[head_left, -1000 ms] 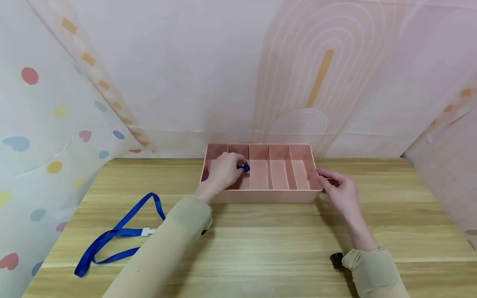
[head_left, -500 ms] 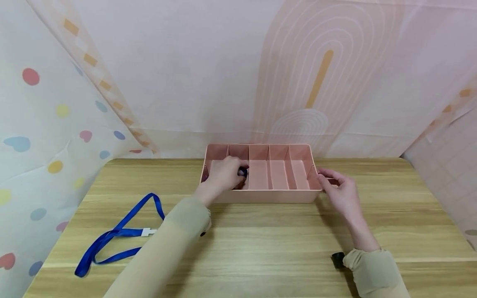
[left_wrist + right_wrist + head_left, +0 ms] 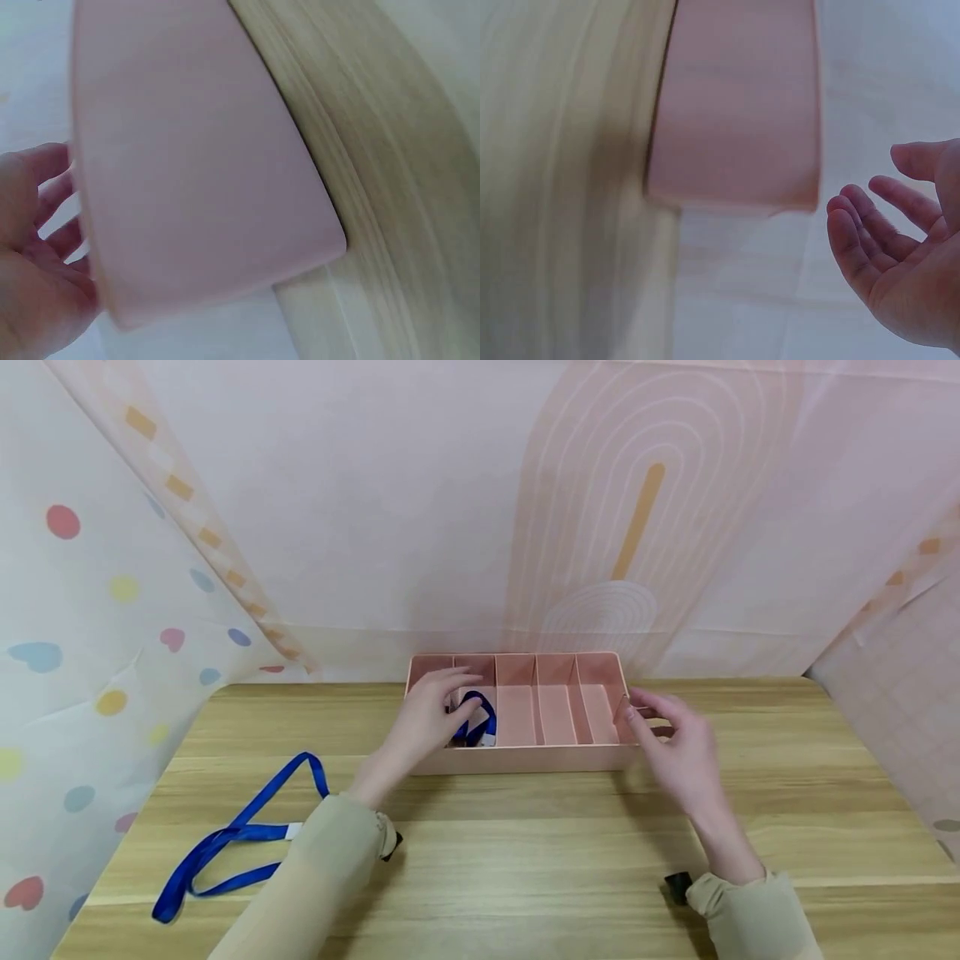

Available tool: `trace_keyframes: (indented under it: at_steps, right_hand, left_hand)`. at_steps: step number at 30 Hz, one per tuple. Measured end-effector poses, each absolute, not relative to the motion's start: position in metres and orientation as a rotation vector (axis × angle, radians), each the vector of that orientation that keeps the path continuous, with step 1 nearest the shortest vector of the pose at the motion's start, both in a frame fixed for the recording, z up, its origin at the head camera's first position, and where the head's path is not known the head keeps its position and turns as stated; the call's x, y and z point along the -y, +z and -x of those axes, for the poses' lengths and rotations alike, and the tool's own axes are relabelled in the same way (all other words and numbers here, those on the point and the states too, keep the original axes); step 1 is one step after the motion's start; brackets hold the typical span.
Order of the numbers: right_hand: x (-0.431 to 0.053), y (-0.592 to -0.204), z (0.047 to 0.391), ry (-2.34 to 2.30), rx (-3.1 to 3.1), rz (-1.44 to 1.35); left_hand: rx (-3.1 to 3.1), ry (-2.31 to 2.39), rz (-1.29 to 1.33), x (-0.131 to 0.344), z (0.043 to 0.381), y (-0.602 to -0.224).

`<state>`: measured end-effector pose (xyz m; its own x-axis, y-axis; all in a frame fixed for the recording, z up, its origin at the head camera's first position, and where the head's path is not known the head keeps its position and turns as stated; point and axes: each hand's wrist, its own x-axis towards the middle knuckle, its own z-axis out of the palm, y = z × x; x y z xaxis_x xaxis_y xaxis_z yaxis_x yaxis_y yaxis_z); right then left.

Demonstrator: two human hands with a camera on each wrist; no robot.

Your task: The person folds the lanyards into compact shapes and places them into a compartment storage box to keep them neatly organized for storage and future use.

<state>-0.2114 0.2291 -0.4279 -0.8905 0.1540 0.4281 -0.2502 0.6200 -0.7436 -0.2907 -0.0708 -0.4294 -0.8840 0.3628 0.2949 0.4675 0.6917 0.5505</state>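
A pink divided box point(image 3: 525, 760) stands near the back of the table, with a row of compartments side by side. In its second compartment from the left lies a coiled blue lanyard point(image 3: 491, 723) with a small white fitting. My left hand point(image 3: 420, 714) hovers over the left end, fingers spread and thumb near the coil, holding nothing; it partly covers the leftmost compartment. In the left wrist view, its fingers reach behind the box's wall point(image 3: 202, 165). My right hand point(image 3: 678, 747) is at the right end, its fingers relaxed and apart from the wall in the right wrist view.
A second blue lanyard point(image 3: 258, 832) lies loosely looped on the wooden table point(image 3: 525, 860) at left, partly hidden by my left sleeve point(image 3: 330, 852). A patterned backdrop cloth point(image 3: 375, 527) rises directly behind the box.
My left hand has let go of the lanyard in the second compartment and drawn back to the left, its fingers spreading. My right hand's fingers have loosened at the box's right end.
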Motion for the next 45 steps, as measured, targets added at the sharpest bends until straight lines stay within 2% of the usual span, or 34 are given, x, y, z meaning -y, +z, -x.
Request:
trace_keyframes:
  at_steps: [11,20,31,37,45]
  right_hand:
    - [-0.184,-0.417,0.189,1.036,2.476,-0.353]
    - [-0.149,-0.427,0.172,0.965,2.623,-0.516]
    - [-0.103,-0.445,0.161,0.865,2.777,-0.771]
    - [-0.070,-0.444,0.171,0.744,2.838,-0.947]
    - [-0.025,-0.447,0.187,0.557,2.868,-1.115]
  left_hand:
    - [2.681,-1.060,0.624,0.098,0.246,-0.424]
    - [2.652,-1.112,0.457,0.129,0.208,-0.437]
    - [2.634,-0.956,0.268,0.196,0.191,-0.444]
    - [2.674,-0.990,0.178,0.241,0.180,-0.449]
    - [2.818,-0.934,0.090,0.287,0.183,-0.463]
